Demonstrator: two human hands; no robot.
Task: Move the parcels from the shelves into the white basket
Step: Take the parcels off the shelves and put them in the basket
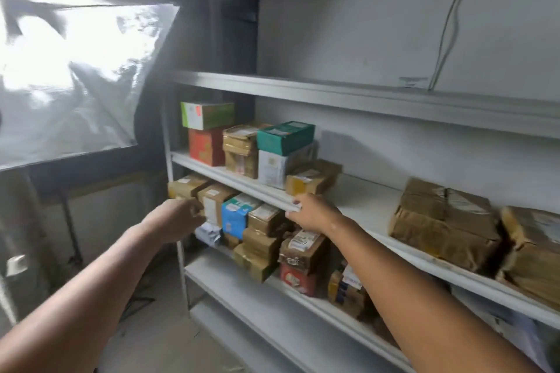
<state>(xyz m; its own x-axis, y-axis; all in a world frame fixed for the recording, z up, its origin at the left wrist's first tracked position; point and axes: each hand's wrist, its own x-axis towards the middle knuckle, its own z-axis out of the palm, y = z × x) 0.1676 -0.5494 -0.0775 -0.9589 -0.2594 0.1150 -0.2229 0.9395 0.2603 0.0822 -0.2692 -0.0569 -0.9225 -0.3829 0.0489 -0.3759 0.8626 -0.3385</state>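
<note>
Here, left hand curled against brown parcels at lower shelf left end; grip blurred, cannot tell. Right hand pinches middle shelf front edge, just before small brown parcel.

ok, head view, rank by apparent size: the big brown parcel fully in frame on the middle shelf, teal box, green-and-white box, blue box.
1. brown parcel: largest by far, though it looks nearer the camera.
2-3. teal box and green-and-white box: look alike, not ranked.
4. blue box: smallest, partly hidden.
</note>
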